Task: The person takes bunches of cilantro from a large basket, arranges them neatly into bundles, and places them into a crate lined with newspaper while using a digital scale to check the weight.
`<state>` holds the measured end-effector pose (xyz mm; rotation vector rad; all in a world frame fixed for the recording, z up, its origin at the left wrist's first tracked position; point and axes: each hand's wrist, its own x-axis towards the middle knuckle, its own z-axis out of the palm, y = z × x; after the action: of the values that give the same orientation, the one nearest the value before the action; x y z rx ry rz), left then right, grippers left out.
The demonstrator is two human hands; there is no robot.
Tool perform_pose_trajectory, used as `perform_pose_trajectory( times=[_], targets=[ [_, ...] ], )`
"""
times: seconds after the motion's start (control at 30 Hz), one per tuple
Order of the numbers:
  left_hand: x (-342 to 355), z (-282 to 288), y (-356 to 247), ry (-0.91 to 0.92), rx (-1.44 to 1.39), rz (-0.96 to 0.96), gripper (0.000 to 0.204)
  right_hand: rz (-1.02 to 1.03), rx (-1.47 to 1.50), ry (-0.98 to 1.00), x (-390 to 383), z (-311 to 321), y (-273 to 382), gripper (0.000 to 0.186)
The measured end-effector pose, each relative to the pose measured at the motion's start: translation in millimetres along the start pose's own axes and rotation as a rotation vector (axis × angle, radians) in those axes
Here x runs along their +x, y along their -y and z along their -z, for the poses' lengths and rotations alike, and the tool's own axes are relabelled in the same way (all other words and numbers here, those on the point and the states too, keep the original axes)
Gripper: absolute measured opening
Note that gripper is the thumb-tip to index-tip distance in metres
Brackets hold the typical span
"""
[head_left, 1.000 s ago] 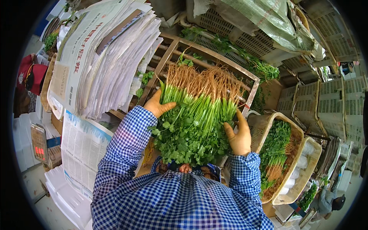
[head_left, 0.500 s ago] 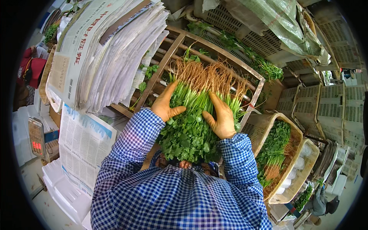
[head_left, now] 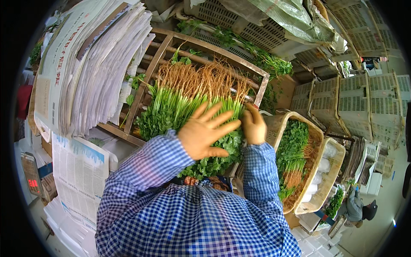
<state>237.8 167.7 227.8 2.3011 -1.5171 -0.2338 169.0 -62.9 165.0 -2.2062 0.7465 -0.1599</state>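
The greens (head_left: pixel 159 110) lie in a broad row on the rack (head_left: pixel 162 52), their leaves toward the person and their brown roots (head_left: pixel 203 77) pointing away. Over the right part of the row is the left hand (head_left: pixel 198 135), palm down, its fingers spread wide and the thumb held apart; it is slightly blurred, and whether it touches the leaves I cannot tell. The right hand (head_left: pixel 255 126) is at the row's right edge with its fingers bent inward (whether they pinch a stem, I cannot tell). Both sleeves are blue-and-white check.

To the left of the rack rises a tall stack of newspapers (head_left: pixel 100 73), with a loose sheet (head_left: pixel 79 173) nearer the person. On the right, a crate (head_left: pixel 280 130) holds more greens, roots facing right; just beside it, a basket (head_left: pixel 336 177) carries white rolls (head_left: pixel 318 176). Stray stems (head_left: pixel 252 50) lie beyond the rack, and a person (head_left: pixel 358 207) in a dark cap is at the far lower right.
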Motion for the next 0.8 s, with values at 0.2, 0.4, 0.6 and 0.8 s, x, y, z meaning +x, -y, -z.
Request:
perform_pose_trajectory(
  times=[0.2, 0.4, 0.6, 0.8],
  targets=[
    [6.6, -41.2, 9.2, 0.333, 0.085, 0.041, 0.083, -0.143, 0.515, 0.172, 28.3, 2.8, 8.1, 0.035],
    [9.3, -47.1, 7.0, 0.251, 0.078, 0.027, 0.074, -0.164, 0.418, 0.211, 29.5, 25.0, -17.7, 0.038],
    [11.7, -44.8, 3.9, 0.256, 0.08, 0.037, 0.072, -0.08, 0.279, 0.321, 58.2, -6.6, -2.6, 0.054],
    [12.9, -38.1, 2.7, 0.23, -0.054, 0.13, 0.087, -0.129, 0.295, 0.476, 70.4, -5.5, -0.2, 0.055]
  ],
)
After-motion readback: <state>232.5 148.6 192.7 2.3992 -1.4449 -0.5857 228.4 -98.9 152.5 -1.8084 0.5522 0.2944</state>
